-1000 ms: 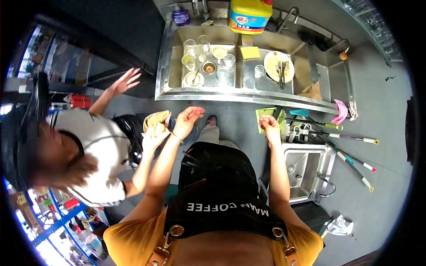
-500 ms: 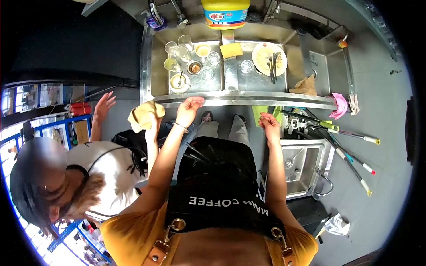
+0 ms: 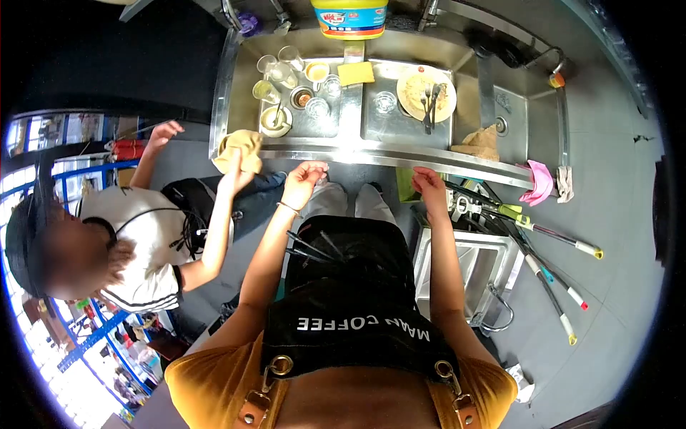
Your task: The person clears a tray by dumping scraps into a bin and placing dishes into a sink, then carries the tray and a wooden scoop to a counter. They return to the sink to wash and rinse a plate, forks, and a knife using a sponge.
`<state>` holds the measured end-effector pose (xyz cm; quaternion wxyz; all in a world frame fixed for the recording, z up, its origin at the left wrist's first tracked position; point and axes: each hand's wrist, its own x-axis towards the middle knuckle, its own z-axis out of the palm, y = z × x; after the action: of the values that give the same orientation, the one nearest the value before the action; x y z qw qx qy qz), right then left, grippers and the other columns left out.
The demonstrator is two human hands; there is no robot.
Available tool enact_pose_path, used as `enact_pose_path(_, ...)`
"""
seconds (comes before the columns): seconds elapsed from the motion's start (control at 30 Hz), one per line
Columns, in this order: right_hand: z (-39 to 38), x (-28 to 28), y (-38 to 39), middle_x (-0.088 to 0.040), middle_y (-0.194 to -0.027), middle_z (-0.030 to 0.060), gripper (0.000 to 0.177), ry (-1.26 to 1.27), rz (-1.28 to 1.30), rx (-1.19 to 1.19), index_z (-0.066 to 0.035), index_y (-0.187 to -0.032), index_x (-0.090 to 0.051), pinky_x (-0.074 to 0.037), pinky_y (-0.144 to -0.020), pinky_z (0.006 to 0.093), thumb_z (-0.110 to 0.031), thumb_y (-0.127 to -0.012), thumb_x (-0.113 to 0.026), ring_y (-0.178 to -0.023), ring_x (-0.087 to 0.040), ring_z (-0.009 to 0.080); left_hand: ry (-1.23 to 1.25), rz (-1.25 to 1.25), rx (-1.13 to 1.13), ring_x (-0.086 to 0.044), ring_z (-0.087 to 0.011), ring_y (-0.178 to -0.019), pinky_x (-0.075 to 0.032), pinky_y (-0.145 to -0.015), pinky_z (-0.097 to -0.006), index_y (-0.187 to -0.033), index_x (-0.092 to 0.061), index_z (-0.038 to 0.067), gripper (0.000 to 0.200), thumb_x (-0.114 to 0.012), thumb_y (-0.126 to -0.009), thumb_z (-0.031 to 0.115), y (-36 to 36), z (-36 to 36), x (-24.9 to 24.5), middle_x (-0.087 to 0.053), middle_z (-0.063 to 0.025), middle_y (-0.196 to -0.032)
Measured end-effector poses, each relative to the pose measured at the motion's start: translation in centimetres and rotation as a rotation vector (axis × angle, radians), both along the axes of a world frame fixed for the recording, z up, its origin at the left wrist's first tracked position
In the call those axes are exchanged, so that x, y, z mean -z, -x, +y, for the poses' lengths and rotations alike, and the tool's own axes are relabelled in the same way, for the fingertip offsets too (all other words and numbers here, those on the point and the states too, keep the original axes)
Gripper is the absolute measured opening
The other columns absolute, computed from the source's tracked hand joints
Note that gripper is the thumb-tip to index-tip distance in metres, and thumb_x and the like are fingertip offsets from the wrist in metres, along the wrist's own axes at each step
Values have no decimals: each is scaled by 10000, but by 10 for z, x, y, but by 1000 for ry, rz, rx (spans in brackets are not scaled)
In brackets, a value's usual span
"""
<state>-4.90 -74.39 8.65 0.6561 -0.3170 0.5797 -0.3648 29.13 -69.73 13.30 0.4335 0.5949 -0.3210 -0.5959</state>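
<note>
My left hand hovers just in front of the sink's front edge, its fingers loosely bent and nothing visible in them. Farther right, my right hand hangs near the same edge, half curled with the thumb a little apart and also without anything visible. Beyond them lies the steel double sink. In its left basin stand several drinking glasses, a cup on a saucer with a spoon and another cup. The right basin holds a plate with food scraps, a fork and a knife, beside a glass.
A yellow sponge rests on the divider, below a detergent jug. At left, a co-worker holds a beige cloth at the sink's corner. A brown cloth, a pink cloth and several poles are on the right.
The view has shifted, so the sink sits slightly farther left and up. The co-worker has leaned back and brought the beige cloth to the sink's corner. My hands stay low before the edge.
</note>
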Motion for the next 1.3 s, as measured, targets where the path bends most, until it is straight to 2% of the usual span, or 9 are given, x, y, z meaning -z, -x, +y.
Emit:
enact_pose_path(0.1, -8, 10, 2, -624, -914, 31, 193, 31, -30, -58, -34, -1072, -622, -494, -766, 249, -64, -885, -583, -840, -603, 133, -22, -13, -45, -593, -120, -868, -466, -848, -258, -1028, -617, -11, 150, -523, -916, 24, 11, 10, -6, -662, -66, -991)
enact_pose_path(0.2, -25, -12, -12, -614, -883, 16, 175, 21, -6, -89, -38, -1057, -627, -486, -758, 236, -54, -887, -586, -812, -586, 118, 25, -41, -55, -598, -120, -856, -473, -835, -254, -1032, -616, -11, 146, -534, -920, 34, 9, 18, -2, -664, -64, -988)
enact_pose_path(0.37, -36, -14, -33, -607, -869, 18, 172, 59, -65, -107, -39, -1045, -630, -465, -712, 226, -42, -880, -578, -780, -573, 113, 24, -16, -120, -599, -119, -852, -476, -830, -248, -1037, -614, -16, 146, -543, -919, 31, -2, 26, 1, -665, -70, -987)
enact_pose_path(0.47, -40, -3, -33, -615, -925, 29, 187, 103, -45, -199, -49, -1075, -630, -493, -794, 243, -94, -902, -573, -850, -602, 129, 25, -6, -103, -595, -124, -870, -478, -833, -249, -1030, -605, -17, 138, -532, -916, 12, -7, 26, 8, -661, -74, -994)
enact_pose_path(0.57, -42, -5, -40, -621, -921, 34, 191, 45, -40, -186, -47, -1077, -630, -492, -780, 242, -97, -901, -575, -839, -605, 129, 41, -1, -70, -591, -124, -875, -477, -841, -253, -1025, -601, -16, 136, -526, -913, -1, -3, 25, 8, -657, -72, -1000)
enact_pose_path(0.67, -42, -19, -47, -624, -838, 44, 174, 53, -32, -152, -22, -1038, -636, -455, -668, 228, -53, -876, -582, -745, -571, 117, 52, 30, 9, -585, -115, -876, -469, -851, -249, -1024, -607, -12, 152, -505, -912, -22, 12, 24, 1, -652, -57, -998)
enact_pose_path(0.83, -40, -19, -37, -627, -853, 44, 179, 37, -92, -124, -24, -1045, -640, -474, -699, 232, -56, -879, -579, -775, -590, 125, -9, -63, 114, -593, -110, -915, -459, -866, -241, -1030, -616, -23, 161, -517, -903, -15, 30, 22, -21, -641, -43, -990)
enact_pose_path(1.0, -36, -7, -18, -639, -885, 20, 190, 45, -78, -145, -45, -1074, -626, -487, -747, 235, -107, -901, -577, -809, -612, 118, -6, -3, 78, -603, -128, -921, -472, -874, -253, -1047, -605, -33, 169, -506, -911, -11, 39, 28, -18, -632, -62, -996)
enact_pose_path(1.3, -34, -14, 6, -633, -842, 43, 161, 29, -138, -80, -16, -1030, -626, -470, -693, 233, -44, -882, -568, -781, -595, 124, 64, 35, -15, -612, -126, -862, -483, -832, -255, -1042, -604, -22, 155, -513, -919, 0, 50, 29, -14, -663, -73, -1000)
